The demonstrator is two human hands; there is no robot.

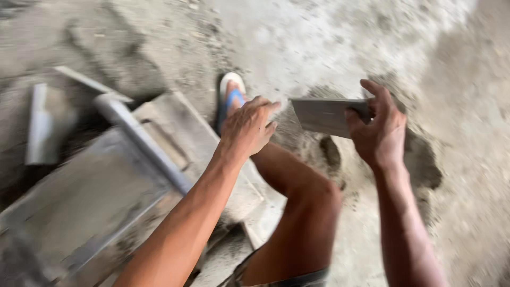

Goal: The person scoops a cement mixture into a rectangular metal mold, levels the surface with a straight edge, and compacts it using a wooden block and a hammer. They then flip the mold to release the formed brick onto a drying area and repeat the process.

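My right hand grips a flat grey metal trowel blade by its right end, holding it level above a patch of wet grey cement mix on the ground. My left hand hovers just left of the blade with fingers bent and apart, holding nothing. Below the hands, my bare leg stretches forward to a foot in a blue and white flip-flop. The picture is motion-blurred.
A cement-caked metal frame mould with a pipe handle lies at the left. A grey bar rests beyond it. Dusty concrete ground with scattered mix spreads ahead and to the right.
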